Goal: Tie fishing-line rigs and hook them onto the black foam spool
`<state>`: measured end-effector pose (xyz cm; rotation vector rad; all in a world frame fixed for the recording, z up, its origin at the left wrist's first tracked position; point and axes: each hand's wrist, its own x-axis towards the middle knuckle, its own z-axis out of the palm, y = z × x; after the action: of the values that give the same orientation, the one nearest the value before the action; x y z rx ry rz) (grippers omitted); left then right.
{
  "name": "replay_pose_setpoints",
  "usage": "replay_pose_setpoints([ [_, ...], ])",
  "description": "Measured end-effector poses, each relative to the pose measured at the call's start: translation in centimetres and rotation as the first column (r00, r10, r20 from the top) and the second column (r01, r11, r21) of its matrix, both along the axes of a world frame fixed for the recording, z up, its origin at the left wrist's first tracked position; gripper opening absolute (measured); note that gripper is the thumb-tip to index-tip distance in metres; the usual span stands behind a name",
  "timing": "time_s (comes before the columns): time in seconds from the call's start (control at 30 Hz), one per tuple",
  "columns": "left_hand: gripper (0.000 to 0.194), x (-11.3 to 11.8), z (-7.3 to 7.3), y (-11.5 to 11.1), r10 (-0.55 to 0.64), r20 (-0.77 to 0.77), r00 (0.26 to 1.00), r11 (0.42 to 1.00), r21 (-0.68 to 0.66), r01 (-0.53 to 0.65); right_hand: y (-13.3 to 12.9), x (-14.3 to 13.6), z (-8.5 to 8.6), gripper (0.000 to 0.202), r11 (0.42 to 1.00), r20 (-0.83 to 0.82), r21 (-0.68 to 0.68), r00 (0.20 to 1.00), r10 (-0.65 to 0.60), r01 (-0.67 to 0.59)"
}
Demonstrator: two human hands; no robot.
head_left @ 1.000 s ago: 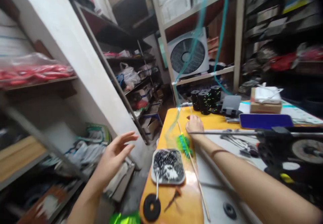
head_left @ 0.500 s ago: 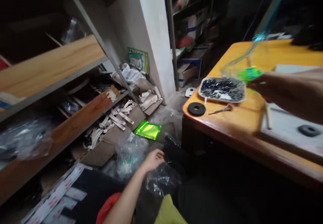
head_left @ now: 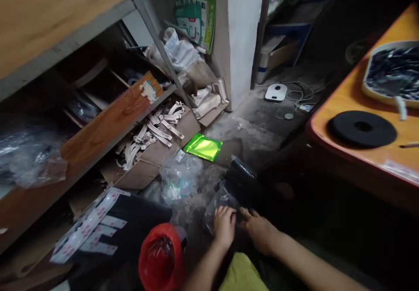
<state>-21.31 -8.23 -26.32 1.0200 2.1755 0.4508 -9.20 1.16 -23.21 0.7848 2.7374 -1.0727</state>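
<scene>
Low over the floor my two hands are close together, in dim light. My left hand (head_left: 225, 226) is closed on the edge of a clear plastic bag (head_left: 216, 201), its fingers curled. Just to the right, my right hand (head_left: 260, 232) points inward with bent fingers pressed together. What those fingers hold is too dark to make out. A shiny black plastic bundle (head_left: 241, 173) lies just beyond both hands. To the left another clear bag (head_left: 180, 175) rests on the floor, below a shiny green packet (head_left: 204, 147).
A red-lined bin (head_left: 160, 256) stands near my left forearm. The orange table (head_left: 347, 160) bears a black ring (head_left: 362, 128) and a tray (head_left: 366, 92) of dark pieces. Pale strips (head_left: 157, 129) lie on cardboard beside the wooden shelves (head_left: 108, 120). A white scale (head_left: 276, 92) lies farther back.
My right hand has left the table, where it was by something bright green, and come down beside my left hand. The view has tilted down and moved closer to the floor.
</scene>
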Motion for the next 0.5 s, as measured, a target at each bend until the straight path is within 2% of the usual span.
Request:
replay_pose_setpoints([
  [0.1,0.021,-0.2,1.3,-1.5,0.074,0.007,0.997,0.993,0.093,-0.074,-0.3,-1.6,-2.6,0.032,0.999,0.099,0.007,0.995,0.033,-0.034],
  [0.2,0.021,0.7,1.8,-3.0,0.064,0.089,0.994,0.992,0.103,-0.073,0.1,-1.5,-3.5,0.031,0.997,0.112,0.038,0.992,0.066,-0.07],
  [0.27,0.02,1.5,1.2,-3.1,0.025,0.193,0.981,0.997,0.068,-0.038,0.1,-1.2,-3.5,0.03,0.994,0.097,0.062,0.992,0.084,-0.09],
  [0.33,0.022,1.6,0.0,-2.1,0.043,0.267,0.963,0.999,0.008,-0.047,-0.3,-0.7,-3.4,0.029,0.991,0.087,0.081,0.991,0.098,-0.105],
  [0.5,0.03,-1.1,-2.9,2.7,0.274,0.24,0.931,0.956,-0.174,-0.237,-3.0,0.1,-3.3,0.026,0.986,0.067,0.114,0.991,0.118,-0.125],
])
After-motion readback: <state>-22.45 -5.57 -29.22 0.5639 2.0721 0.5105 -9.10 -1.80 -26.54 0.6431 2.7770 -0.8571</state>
